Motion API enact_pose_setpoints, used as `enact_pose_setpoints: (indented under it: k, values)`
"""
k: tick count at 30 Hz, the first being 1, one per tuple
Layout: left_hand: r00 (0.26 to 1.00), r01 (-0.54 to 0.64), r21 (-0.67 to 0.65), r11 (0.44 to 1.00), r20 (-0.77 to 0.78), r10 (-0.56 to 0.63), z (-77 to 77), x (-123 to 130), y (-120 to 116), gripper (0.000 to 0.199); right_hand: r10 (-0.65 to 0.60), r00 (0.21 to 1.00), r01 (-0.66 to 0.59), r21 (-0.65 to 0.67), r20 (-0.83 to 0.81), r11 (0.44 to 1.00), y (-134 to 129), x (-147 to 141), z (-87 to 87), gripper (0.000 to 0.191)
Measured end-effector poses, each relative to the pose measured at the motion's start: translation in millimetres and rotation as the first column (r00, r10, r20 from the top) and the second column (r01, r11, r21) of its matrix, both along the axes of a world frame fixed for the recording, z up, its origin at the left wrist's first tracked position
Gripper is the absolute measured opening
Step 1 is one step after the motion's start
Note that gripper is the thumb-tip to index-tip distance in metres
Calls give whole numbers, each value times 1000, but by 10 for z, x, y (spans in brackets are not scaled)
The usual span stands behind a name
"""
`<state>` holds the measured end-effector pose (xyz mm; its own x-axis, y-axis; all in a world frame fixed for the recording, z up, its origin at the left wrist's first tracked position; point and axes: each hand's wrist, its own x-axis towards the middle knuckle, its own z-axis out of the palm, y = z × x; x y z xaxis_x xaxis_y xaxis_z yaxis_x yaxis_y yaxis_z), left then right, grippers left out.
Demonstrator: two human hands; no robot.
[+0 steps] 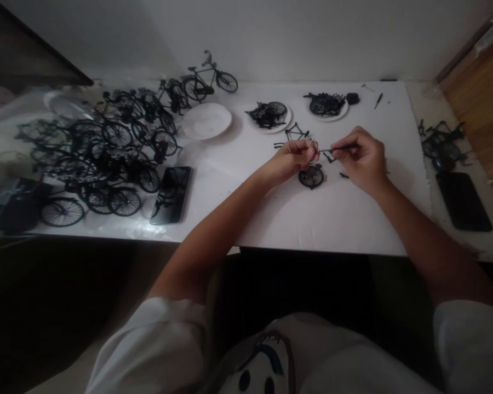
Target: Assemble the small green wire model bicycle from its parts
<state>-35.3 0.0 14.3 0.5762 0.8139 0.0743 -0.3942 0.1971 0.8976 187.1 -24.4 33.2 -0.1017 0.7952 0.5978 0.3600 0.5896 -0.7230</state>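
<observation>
My left hand (296,155) is closed, pinching a small model bicycle part (313,144) whose exact kind is hidden by the fingertips. Just below these fingers is a small black spoked wheel (311,177); whether it joins the pinched part I cannot tell. A slim screwdriver (345,148) lies in the closed fingers of my right hand (365,158), its thin tip pointing left at the pinched part. Behind my left hand lies a dark model bicycle frame (297,132). Small black pieces (329,157) are between my hands.
Many black model bicycles (119,137) crowd the table's left side, near a phone (171,195). A white plate (207,121) stands beside them. Two more plates (287,121) (340,116) bear bicycle parts. At the right are another phone (463,201) and dark parts (443,143).
</observation>
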Motion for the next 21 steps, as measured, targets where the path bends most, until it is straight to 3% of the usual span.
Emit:
enact_pose_setpoints:
  k: [12,21]
  values:
    - [1000,-5,-38,999,-17,5,43,1,-9,29,-13,998,12,20,58,1000,-19,42,-6,47]
    - [1000,17,-58,998,2,-17,-36,-47,76,31,16,996,-18,23,88,1000,-60,31,62,27]
